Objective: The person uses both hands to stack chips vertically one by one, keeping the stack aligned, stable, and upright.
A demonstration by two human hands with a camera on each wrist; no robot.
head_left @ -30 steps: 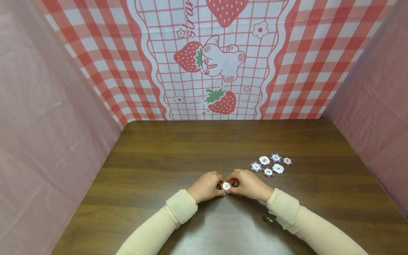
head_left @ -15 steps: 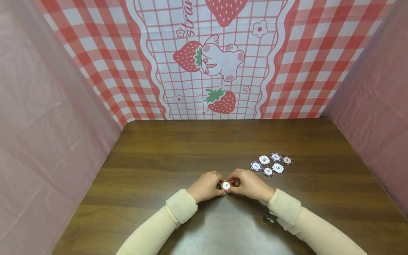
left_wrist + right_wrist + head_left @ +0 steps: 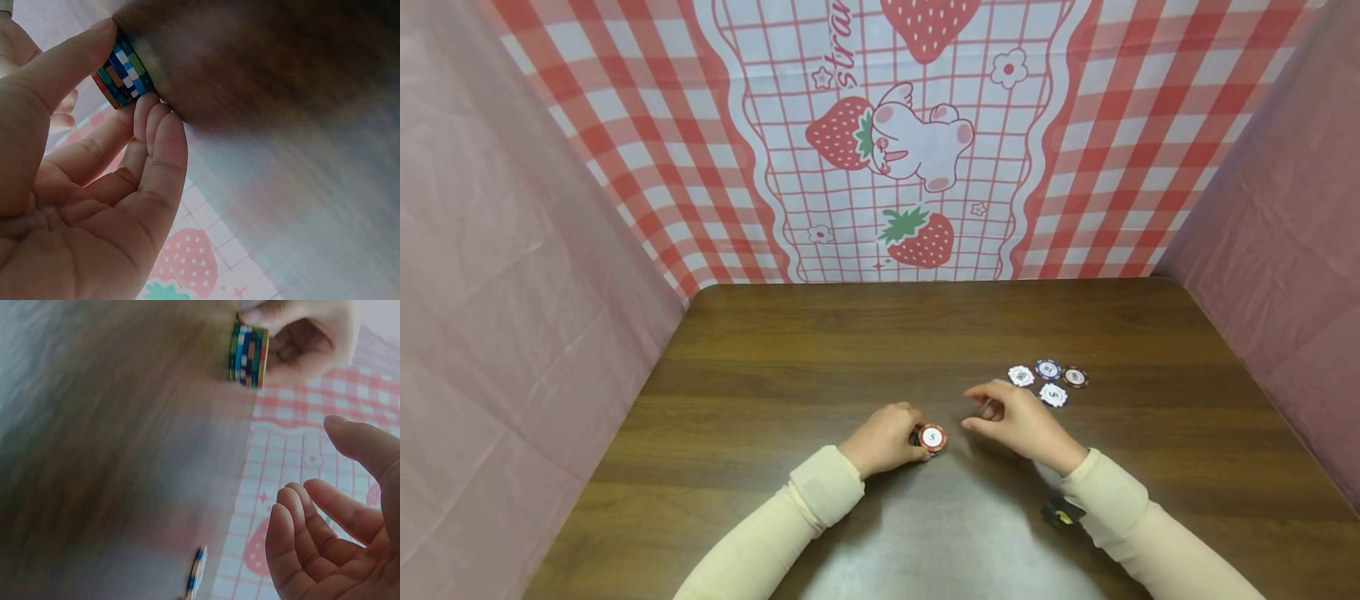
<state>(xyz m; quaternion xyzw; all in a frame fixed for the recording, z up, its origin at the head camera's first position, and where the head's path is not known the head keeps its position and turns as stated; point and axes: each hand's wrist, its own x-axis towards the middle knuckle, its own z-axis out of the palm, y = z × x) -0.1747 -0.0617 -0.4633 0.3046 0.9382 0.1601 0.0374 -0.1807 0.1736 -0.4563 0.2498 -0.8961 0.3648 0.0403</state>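
A short stack of poker chips, topped by a red chip marked 5, stands on the table. My left hand holds it from the left, thumb on the near side and fingers on the far side. In the left wrist view, the striped edges of the chip stack show between thumb and fingertips. My right hand is apart from the stack, to its right, fingers loosely bent and thumb spread. The right wrist view shows this right hand holding nothing. It covers part of the loose chip group in the head view.
Loose chips lie flat at the right: a white chip, a blue chip, a brown chip and a white-and-blue chip. A dark device sits by the right cuff. A checkered strawberry cloth hangs behind the wooden table.
My right hand has let go of the chip stack and moved right, towards the loose chips, now hiding some of them. My left hand stays on the stack.
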